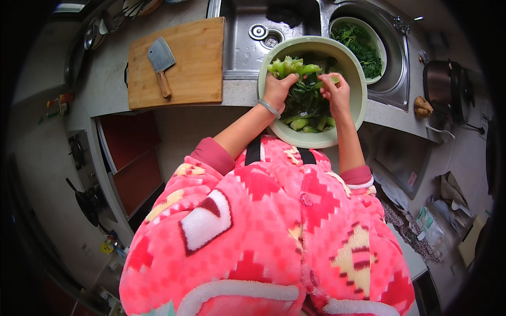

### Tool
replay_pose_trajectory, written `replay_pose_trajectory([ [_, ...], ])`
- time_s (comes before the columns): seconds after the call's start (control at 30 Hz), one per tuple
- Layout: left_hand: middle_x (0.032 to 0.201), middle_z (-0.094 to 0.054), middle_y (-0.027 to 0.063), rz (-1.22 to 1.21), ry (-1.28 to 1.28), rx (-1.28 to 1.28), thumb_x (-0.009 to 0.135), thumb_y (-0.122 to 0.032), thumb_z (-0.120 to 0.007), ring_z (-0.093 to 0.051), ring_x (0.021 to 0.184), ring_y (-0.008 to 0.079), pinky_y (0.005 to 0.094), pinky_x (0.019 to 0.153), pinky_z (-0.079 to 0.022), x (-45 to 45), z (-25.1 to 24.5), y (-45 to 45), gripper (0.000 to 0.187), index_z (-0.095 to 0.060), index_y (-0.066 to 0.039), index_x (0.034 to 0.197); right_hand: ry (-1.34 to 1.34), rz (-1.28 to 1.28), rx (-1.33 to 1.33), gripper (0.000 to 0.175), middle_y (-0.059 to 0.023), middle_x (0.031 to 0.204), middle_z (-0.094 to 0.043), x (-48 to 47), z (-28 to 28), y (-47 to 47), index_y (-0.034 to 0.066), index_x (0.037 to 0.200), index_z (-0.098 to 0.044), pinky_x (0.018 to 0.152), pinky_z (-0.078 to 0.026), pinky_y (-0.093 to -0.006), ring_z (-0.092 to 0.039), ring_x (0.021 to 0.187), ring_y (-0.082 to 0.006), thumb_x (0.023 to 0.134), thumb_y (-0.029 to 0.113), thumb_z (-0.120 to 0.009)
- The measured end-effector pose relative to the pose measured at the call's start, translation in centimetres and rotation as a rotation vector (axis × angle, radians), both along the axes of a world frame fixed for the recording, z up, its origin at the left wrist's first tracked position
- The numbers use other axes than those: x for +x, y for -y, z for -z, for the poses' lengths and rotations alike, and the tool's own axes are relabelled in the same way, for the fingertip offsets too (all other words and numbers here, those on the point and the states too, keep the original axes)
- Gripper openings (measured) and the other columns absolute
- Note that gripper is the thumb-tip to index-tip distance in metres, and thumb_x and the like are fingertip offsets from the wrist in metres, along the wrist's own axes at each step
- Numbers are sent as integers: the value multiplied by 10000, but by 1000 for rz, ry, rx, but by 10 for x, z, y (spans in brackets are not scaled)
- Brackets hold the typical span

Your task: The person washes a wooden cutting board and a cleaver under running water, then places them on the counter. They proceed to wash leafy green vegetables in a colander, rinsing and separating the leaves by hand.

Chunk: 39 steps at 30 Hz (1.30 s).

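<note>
A large pale-green basin stands at the counter's front edge, partly over the sink, with leafy greens and water inside. My left hand, with a grey bangle at the wrist, grips a bunch of green leafy vegetables, its pale stem ends pointing up and away. In my right hand, a single pale-green stalk is pinched between thumb and fingers beside the bunch. More thick stems lie at the near side of the basin. The bunch's leaves hang down into the basin, and their lower ends are hard to make out.
Left of the sink, a cleaver rests on a wooden cutting board. A steel double sink lies behind the basin; its right bowl holds a smaller basin of feathery greens. A dark pot stands far right, near a brown root.
</note>
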<state>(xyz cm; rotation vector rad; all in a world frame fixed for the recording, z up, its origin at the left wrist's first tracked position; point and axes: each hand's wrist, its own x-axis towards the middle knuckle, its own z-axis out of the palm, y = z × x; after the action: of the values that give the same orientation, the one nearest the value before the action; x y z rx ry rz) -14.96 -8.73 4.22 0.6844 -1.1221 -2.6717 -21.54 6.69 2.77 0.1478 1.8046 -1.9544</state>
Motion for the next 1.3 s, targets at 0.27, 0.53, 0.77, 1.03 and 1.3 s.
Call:
replay_pose_trajectory([
  [0.27, 826, -613, 45, 160, 77, -280, 724, 20, -573, -587, 719, 125, 263, 693, -478, 2, 11, -3, 219, -569, -6, 942, -73, -40, -9, 203, 25, 533, -504, -7, 1, 5, 83, 739, -559, 412, -312, -166, -413, 438, -28, 848, 253, -578],
  [0.53, 859, -608, 45, -55, 53, -534, 641, 5, -653, -578, 765, 126, 254, 705, -461, -9, 23, -7, 305, -550, 2, 928, -472, -422, 736, 138, -129, 751, -632, -23, 22, -4, 19, 810, -592, 650, -473, -367, -620, 706, -271, 749, 143, -592],
  [0.77, 886, -602, 48, 113, 96, -13, 734, -38, -576, -586, 786, 139, 262, 714, -469, -3, 35, -3, 223, -569, -20, 956, 130, -196, -85, 192, -36, 758, -625, -9, -3, 10, 41, 962, -602, 589, -432, -186, -540, 613, -62, 808, 154, -592],
  [1.03, 876, -629, 28, 307, 121, -352, 640, -67, -738, -588, 781, 107, 252, 716, -468, -2, 17, -2, 327, -603, -34, 936, -254, -316, 355, 183, -17, 609, -568, -5, 2, 10, 14, 756, -588, 495, -396, -219, -514, 541, -69, 808, 189, -598],
  [1.3, 825, -645, 117, 153, 280, -855, 523, -172, -734, -627, 774, 240, 318, 716, -487, -14, 33, 2, 396, -591, -21, 861, -541, -384, 806, 220, -97, 629, -603, -31, 0, -15, -13, 771, -593, 552, -456, -323, -597, 579, -188, 810, 201, -564],
])
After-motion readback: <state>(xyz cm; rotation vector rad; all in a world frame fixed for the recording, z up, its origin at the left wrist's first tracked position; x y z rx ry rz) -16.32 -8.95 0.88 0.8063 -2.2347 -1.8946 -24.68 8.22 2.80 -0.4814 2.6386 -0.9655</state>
